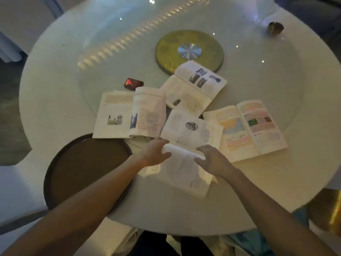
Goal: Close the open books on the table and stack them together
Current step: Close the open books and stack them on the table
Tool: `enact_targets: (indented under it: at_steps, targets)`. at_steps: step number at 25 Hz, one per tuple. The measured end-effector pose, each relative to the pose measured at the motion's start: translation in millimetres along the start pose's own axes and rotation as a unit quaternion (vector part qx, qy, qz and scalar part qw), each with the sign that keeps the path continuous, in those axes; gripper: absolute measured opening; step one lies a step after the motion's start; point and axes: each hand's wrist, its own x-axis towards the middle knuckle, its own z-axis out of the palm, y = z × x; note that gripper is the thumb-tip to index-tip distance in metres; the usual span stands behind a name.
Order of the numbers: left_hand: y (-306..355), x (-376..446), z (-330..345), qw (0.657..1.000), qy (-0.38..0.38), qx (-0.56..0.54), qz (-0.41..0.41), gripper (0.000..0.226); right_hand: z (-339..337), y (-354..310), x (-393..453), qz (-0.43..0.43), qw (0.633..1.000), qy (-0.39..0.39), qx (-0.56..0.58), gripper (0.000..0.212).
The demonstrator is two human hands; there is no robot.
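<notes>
Several open books lie on the round white table point(258, 182). The nearest book point(186, 169) lies open in front of me, with its near page bulging up at the fold. My left hand point(156, 152) grips the left end of that raised fold. My right hand point(212, 159) presses on its right end. Behind it, an open book with a photo of a figure point(129, 113) lies to the left. Another with dark photos point(193, 87) lies further back. A colourful open book point(247, 128) lies to the right.
A dark round tray point(83, 172) sits at the near left, under my left forearm. A gold disc with a silver centre point(190, 50) marks the table's middle. A small red box point(133, 83) lies behind the left book. A small brass object point(275, 28) stands far right.
</notes>
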Motion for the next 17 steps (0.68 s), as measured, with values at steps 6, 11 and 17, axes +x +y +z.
enact_targets:
  at_steps: [6, 11, 17]
  targets:
    - [-25, -9, 36, 0.987, 0.066, -0.122, -0.079, 0.07, 63, 8, -15, 0.136, 0.953, 0.185, 0.198, 0.059]
    - [-35, -12, 38, 0.967, 0.07, -0.228, -0.087, 0.057, 92, 15, -30, 0.261, 0.815, 0.206, 0.474, 0.049]
    - [-55, -14, 35, 0.94, 0.056, -0.298, -0.156, 0.025, 93, 30, -52, 0.274, 0.782, 0.188, 0.528, 0.02]
